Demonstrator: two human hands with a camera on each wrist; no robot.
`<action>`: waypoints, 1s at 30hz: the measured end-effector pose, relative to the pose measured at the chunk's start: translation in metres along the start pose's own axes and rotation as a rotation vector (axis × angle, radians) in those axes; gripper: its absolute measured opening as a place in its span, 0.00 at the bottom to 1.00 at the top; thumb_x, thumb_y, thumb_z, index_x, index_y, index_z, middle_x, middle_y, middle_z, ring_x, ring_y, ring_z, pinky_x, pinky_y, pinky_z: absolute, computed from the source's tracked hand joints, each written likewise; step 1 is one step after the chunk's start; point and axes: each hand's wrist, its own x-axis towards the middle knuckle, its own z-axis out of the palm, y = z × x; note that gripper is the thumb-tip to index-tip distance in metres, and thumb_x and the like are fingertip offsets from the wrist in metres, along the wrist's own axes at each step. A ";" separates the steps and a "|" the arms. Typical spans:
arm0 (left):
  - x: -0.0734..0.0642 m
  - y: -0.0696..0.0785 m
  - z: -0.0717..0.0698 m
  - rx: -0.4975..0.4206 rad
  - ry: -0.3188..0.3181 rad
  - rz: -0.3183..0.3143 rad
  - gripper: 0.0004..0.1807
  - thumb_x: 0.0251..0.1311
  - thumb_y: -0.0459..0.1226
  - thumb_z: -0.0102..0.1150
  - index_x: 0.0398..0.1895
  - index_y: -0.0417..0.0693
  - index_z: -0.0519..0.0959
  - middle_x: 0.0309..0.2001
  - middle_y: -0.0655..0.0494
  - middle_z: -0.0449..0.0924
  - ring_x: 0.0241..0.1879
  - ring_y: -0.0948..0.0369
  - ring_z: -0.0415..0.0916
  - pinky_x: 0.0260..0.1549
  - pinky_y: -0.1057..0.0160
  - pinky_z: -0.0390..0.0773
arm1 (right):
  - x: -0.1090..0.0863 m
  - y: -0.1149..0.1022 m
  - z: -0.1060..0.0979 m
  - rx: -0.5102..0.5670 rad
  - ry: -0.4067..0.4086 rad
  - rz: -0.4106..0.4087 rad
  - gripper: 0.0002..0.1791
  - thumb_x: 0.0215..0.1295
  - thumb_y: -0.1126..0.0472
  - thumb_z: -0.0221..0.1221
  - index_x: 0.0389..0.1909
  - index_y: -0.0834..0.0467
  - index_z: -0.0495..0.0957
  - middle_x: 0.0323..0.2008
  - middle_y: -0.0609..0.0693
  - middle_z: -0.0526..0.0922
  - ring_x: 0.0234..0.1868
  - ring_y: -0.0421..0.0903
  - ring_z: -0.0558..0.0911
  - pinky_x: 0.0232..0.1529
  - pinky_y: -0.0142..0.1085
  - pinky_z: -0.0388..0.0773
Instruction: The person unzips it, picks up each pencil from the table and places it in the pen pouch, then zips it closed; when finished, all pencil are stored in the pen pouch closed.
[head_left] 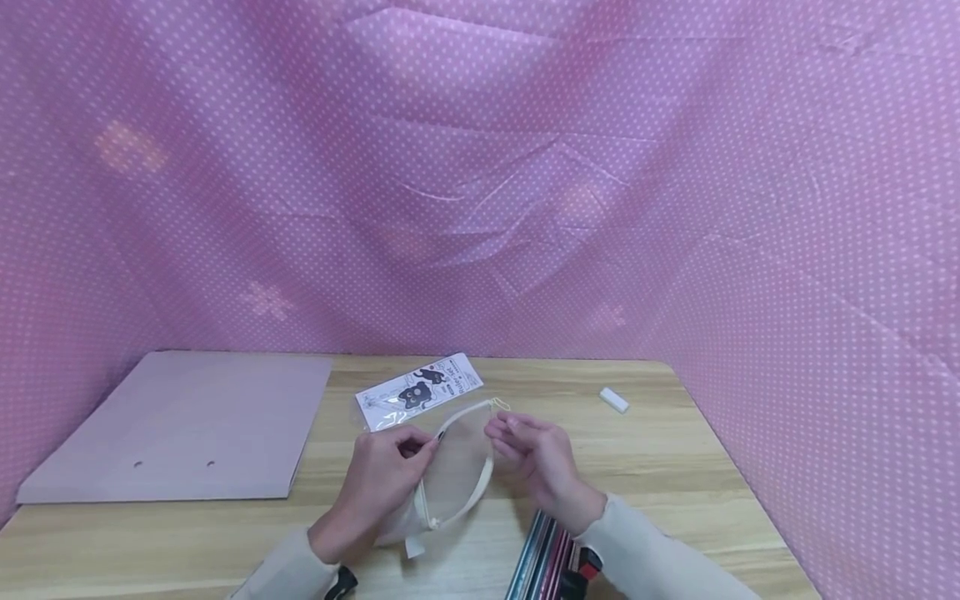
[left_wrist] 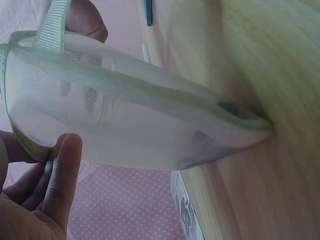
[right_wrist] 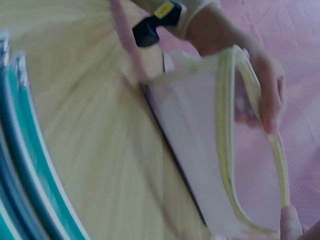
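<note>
A see-through mesh pouch (head_left: 456,475) with a cream zipper edge stands tilted between my hands, its mouth spread wide. My left hand (head_left: 386,471) pinches the left side of the rim, thumb against the fingers. On the opposite side, my right hand (head_left: 536,458) has its fingertips at the rim, fingers bent. The right wrist view shows a fingertip (right_wrist: 290,220) right on the zipper edge (right_wrist: 282,175). In the left wrist view the pouch's lower end (left_wrist: 250,125) meets the tabletop, and dark patches show near that end.
A packaged ruler set (head_left: 420,390) lies behind the pouch. Several pencils (head_left: 542,558) are bundled under my right forearm. A white eraser (head_left: 613,400) lies at the back right, a large pale board (head_left: 202,425) at the left. Pink dotted cloth (head_left: 480,208) surrounds the table.
</note>
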 end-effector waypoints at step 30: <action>0.000 0.002 -0.002 -0.010 -0.010 -0.049 0.02 0.53 0.33 0.73 0.29 0.47 0.88 0.24 0.59 0.86 0.22 0.71 0.77 0.25 0.73 0.80 | -0.018 0.005 -0.055 -1.088 -0.739 -0.227 0.10 0.58 0.62 0.70 0.42 0.52 0.86 0.39 0.46 0.90 0.38 0.32 0.84 0.44 0.29 0.84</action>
